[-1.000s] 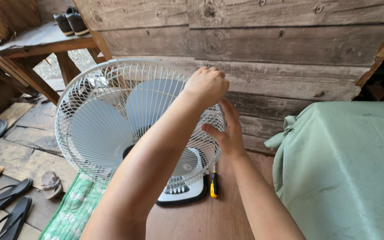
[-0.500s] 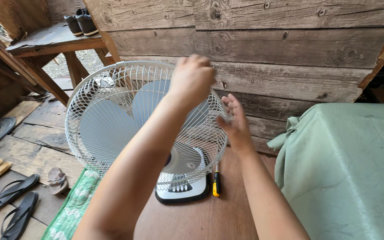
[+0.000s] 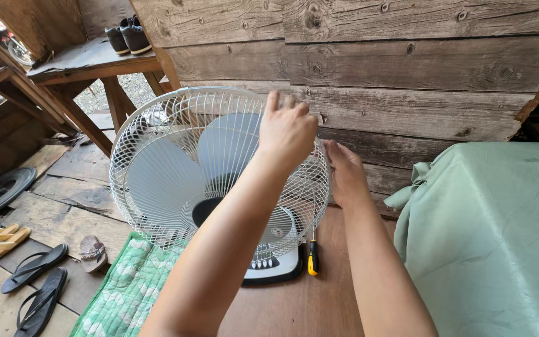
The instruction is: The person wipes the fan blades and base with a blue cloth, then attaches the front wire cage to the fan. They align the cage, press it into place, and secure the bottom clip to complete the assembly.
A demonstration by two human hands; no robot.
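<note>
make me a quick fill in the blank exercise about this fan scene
1. Both hands, the left hand and the right hand, are at the wire guard of a white ____.
2. The screwdriver beside the fan's base has a yellow and ____ handle.
3. The cloth draped at the right is pale ____.
4. A pair of dark ____ sits on the wooden bench at upper left.

Missing words: fan; black; green; shoes

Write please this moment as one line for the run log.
left hand: on upper right fan grille | right hand: on grille's right edge | screwdriver: lying beside fan base
</note>
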